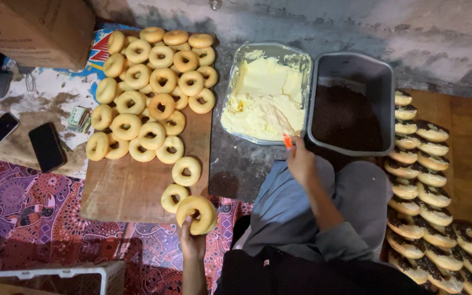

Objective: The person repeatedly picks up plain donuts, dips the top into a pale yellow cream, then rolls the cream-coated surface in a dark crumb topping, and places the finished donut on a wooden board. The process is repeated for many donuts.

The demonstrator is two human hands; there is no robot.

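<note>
**Plain doughnut held in left hand; right hand at the cream tray**

A plain ring doughnut [197, 214] is held upright in the left hand [192, 243], the grip closed on its lower edge, fingers showing at the hole. It is held just over the near edge of the wooden board [121, 191], beside two single doughnuts lying flat there. The rest of the plain doughnuts [151, 87] are heaped in overlapping rows on the far half of the same board.

The right hand [300, 161] is closed around a small tool with an orange handle [288, 142]. The tool's working end is hidden at the rim of the metal tray of pale yellow cream [266, 98], so its kind cannot be told. The tray sits on the floor, and the cream is piled toward its left and near sides.

A grey rectangular tub of dark chocolate sprinkles [348, 112] stands touching the tray's right side. To the right of the tub, finished doughnuts topped with cream and sprinkles [424, 186] are stacked on edge in two long rows on a second wooden surface.

Two dark mobile phones [23, 139] lie on the floor left of the board, and a cardboard box [34, 30] stands in the far left corner. A patterned red cloth [23, 213] covers the floor near the person's knees.
</note>
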